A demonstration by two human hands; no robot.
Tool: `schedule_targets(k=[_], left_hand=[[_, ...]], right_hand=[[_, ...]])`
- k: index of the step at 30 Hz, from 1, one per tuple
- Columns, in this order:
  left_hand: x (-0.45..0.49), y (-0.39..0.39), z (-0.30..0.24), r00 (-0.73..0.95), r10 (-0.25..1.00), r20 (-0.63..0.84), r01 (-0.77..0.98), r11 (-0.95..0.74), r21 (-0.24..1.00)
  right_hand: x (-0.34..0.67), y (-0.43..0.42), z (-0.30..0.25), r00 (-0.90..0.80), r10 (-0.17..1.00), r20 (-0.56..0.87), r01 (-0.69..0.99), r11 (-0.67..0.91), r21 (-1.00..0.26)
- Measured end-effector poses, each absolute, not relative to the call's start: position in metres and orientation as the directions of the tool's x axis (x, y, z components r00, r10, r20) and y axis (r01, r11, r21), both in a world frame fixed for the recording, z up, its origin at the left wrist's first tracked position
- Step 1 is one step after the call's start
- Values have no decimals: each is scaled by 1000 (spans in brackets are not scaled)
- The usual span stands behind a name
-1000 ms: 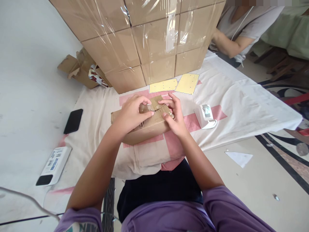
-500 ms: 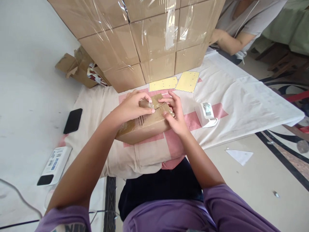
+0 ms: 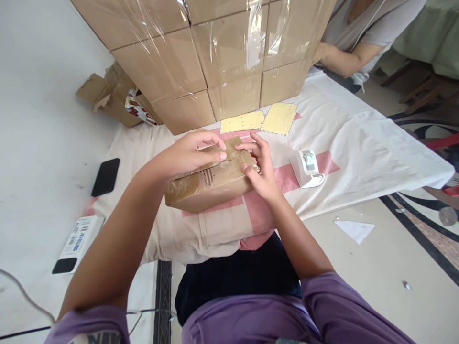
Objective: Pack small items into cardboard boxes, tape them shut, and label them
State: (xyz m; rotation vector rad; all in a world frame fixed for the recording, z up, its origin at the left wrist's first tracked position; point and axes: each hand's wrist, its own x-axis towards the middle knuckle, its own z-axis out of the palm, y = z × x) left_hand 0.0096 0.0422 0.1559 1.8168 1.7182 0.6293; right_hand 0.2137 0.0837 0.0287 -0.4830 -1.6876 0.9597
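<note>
A small brown cardboard box (image 3: 204, 184) wrapped in clear tape lies on the white and pink cloth (image 3: 344, 143) in front of me. My left hand (image 3: 190, 152) rests on its top, fingers curled and pressed onto the taped surface. My right hand (image 3: 260, 167) is at the box's right end, fingers bent and pinching at the tape there. What the fingertips hold is too small to make out.
A tall stack of film-wrapped cartons (image 3: 222, 52) stands right behind the box. Two yellow sheets (image 3: 258, 120) lie at its foot, a small white device (image 3: 307, 168) to the right. A black phone (image 3: 105, 177) and another device (image 3: 77, 238) lie left. Another person (image 3: 358, 38) sits at the far right.
My left hand slid back along the box top, uncovering more of the taped surface. The box tilted and shifted slightly left. My right hand stayed at its right end.
</note>
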Motion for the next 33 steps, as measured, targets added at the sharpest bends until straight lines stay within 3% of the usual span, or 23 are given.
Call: schedule_targets(k=[4, 9, 33], left_hand=[[15, 38, 156, 116, 990, -81, 701, -24, 713], [19, 36, 151, 125, 992, -16, 693, -76, 717], [35, 31, 137, -102, 986, 135, 651, -36, 758]], right_hand=[[214, 84, 29, -333, 726, 601, -129, 596, -792], [213, 85, 27, -340, 730, 593, -116, 593, -797], [212, 87, 23, -327, 699, 635, -137, 630, -764]])
